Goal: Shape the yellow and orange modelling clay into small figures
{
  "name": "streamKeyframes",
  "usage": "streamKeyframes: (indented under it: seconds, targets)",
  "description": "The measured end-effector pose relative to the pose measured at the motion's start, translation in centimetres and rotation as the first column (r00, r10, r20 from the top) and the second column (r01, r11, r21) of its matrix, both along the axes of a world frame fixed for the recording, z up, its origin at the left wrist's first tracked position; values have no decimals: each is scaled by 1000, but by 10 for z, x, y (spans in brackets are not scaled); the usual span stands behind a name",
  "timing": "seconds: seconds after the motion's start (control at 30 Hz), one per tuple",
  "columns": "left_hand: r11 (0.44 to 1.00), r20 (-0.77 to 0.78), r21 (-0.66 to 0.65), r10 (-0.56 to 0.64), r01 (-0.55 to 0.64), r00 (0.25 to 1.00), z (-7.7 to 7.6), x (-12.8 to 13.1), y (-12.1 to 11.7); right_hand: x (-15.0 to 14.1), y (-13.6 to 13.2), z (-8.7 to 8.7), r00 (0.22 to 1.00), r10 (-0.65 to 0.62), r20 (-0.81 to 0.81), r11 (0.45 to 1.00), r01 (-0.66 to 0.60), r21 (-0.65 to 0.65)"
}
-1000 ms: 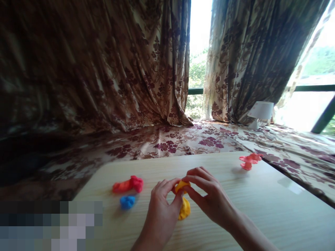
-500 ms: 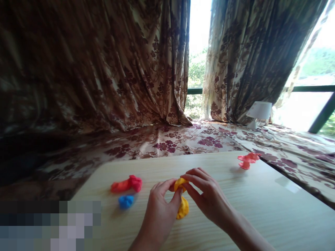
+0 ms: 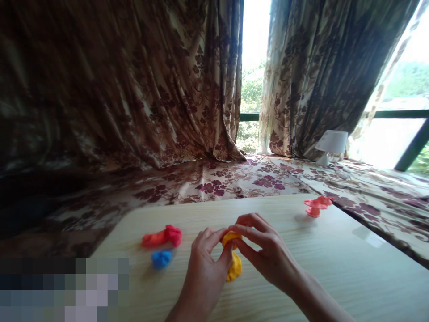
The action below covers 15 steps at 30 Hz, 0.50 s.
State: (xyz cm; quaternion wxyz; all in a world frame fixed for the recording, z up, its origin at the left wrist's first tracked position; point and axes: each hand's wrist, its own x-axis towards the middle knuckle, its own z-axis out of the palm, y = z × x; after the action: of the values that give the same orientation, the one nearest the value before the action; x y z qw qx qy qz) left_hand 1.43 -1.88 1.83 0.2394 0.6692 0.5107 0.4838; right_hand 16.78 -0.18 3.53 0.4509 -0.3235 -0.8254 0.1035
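Both hands pinch a lump of yellow-orange clay [image 3: 233, 265] just above the light wooden table [image 3: 335, 277]. My left hand [image 3: 206, 273] grips it from the left with thumb and fingers closed. My right hand [image 3: 264, 255] pinches its top from the right, fingers pressed together. The lower part of the clay hangs down between the hands, near the table top.
A red-orange clay piece [image 3: 162, 236] and a small blue lump [image 3: 161, 259] lie to the left of my hands. A pink clay shape [image 3: 317, 205] stands near the table's far right edge. Beyond are a floral cloth, curtains and a small white lamp [image 3: 331, 145].
My fingers have shifted slightly on the yellow clay, working its top; the hands stay in the same place. The other clay pieces have not moved.
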Motion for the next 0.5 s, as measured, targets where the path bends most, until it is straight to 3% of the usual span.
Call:
streamKeyframes:
  seconds: [0.27, 0.5]
  targets:
    - [985, 211, -174, 30, 7, 977, 12, 3, -3, 1, 1, -2, 999, -43, -4, 999, 43, 12]
    - [992, 59, -122, 39, -32, 998, 3, 2, -1, 2, 1, -3, 999, -15, 42, 1000, 16, -7]
